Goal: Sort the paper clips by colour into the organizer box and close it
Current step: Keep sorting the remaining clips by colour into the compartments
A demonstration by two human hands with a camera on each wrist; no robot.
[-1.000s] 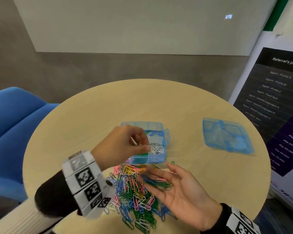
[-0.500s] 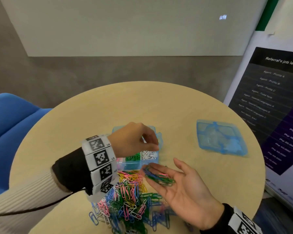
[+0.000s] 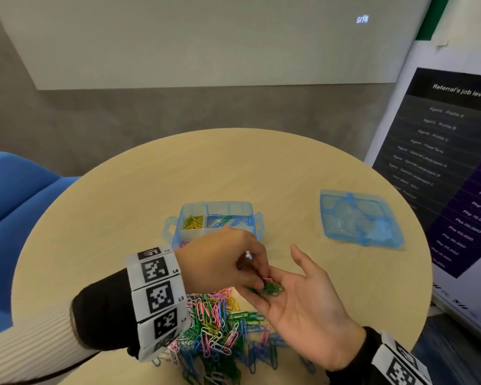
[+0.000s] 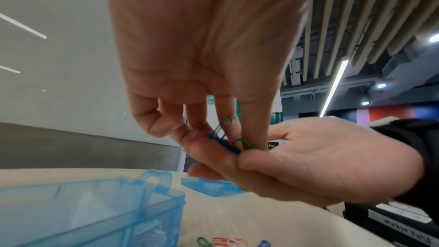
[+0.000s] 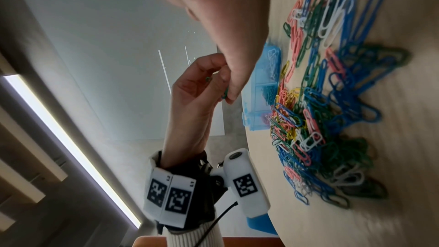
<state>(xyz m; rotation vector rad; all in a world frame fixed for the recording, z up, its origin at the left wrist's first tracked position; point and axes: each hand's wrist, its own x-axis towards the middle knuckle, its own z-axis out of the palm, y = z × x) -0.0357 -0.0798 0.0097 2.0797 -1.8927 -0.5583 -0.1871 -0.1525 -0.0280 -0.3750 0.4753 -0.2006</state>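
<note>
Table: round pale wooden table (image 3: 261, 168), our translucent blue plastic organizer box (image 3: 215, 220) far of the loose multicoloured paper-clip heap (image 3: 220, 329).
Grip: our left hand (image 3: 222, 262) pinches small green wire clips (image 3: 270, 289) off our flat, spread right hand (image 3: 303, 298).
Risk: we may lift a tangled blue clip too, mixing colours.

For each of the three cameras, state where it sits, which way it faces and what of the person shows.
Head: looks down at the table; both hands show.
Left wrist: looks along the left hand, which pinches clips off the right palm.
Right wrist: looks sideways across the right hand to the clip pile.
All three share the organizer box.

translucent blue organizer box (image 3: 178, 237); yellow clips (image 3: 193, 222) inside; pink, green, blue, white, yellow pile (image 3: 220, 329); tan table (image 3: 233, 168).
</note>
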